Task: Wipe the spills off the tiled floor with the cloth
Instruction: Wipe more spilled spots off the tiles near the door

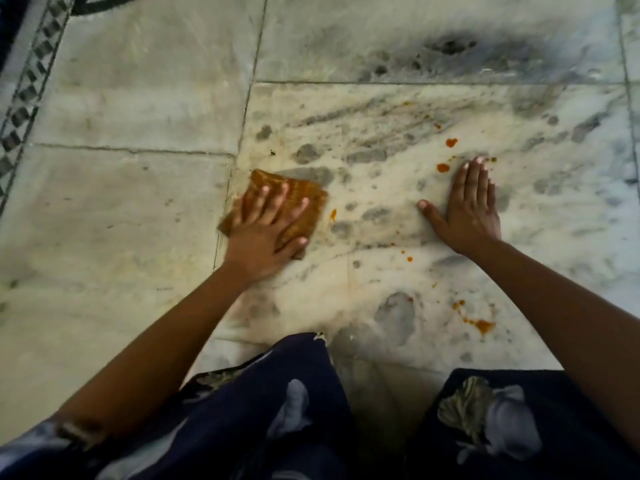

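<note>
A folded orange-brown cloth (304, 195) lies flat on the pale marble floor tile (381, 188), and my left hand (265, 233) presses down on it with fingers spread. My right hand (467, 206) rests flat on the same tile, fingers together, holding nothing. Orange spill drops (451, 143) sit just beyond and left of my right fingertips. One small drop (333, 213) lies right of the cloth. A larger orange smear (481, 325) with scattered specks lies near my right forearm.
Dark patterned clothing over my knees (277, 410) fills the bottom of the view. A mosaic border strip (31, 95) runs along the far left. Grey veined tiles and grout lines extend all around.
</note>
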The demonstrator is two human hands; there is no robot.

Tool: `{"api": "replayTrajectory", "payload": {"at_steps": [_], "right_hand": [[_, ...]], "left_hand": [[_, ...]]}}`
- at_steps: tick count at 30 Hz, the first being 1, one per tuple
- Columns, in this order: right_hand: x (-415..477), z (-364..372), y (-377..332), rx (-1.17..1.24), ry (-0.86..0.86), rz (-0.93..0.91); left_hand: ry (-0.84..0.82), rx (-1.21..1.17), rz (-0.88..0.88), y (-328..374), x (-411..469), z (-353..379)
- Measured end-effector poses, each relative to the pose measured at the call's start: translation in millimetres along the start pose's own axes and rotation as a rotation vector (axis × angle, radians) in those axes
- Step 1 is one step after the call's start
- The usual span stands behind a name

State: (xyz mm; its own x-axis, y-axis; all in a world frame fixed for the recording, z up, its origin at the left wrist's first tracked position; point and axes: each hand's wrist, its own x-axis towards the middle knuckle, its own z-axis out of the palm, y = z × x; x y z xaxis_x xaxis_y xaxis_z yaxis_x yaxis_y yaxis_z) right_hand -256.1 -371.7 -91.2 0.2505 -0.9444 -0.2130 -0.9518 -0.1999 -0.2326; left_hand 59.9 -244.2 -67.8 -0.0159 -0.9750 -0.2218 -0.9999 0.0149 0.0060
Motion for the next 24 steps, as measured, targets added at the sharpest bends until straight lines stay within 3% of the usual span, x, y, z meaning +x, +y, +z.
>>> {"api": "replayTrajectory", "payload": {"at_steps": [4, 7, 11, 14, 16, 20, 24], "right_hand": [[1.1, -1.0, 0.1, -0.01, -0.015, -0.002], [2.4, -3.8, 0.3, -0.005, -0.048, -0.006], [2.7, -3.4, 1.5, -0.015, -0.059, -0.011], [3.3, -4.0, 1.0, -0.012, -0.072, -0.009], [3.9, -4.2, 1.8, -0.012, -0.076, -0.011], [4.0, -3.8, 2.0, -0.012, -0.083, -0.016], [3.9, -6.8, 1.6, -0.012, -0.098, -0.008]], "left_hand": [[-0.106, -0.066, -0.328, -51.1, 31.7, -15.0], [-0.136, -0.191, -0.382, -41.9, 83.3, -33.4], [-0.145, -0.082, -0.183, 7.5, 90.0, -26.4], [-0.053, 0.011, 0.035, 24.6, 38.5, -9.4], [-0.007, 0.029, 0.08, 9.6, 6.8, 0.3], [-0.06, -0.049, -0.198, -40.0, 25.7, -6.8], [-0.112, -0.208, -0.377, -27.7, 106.8, -36.5]]}}
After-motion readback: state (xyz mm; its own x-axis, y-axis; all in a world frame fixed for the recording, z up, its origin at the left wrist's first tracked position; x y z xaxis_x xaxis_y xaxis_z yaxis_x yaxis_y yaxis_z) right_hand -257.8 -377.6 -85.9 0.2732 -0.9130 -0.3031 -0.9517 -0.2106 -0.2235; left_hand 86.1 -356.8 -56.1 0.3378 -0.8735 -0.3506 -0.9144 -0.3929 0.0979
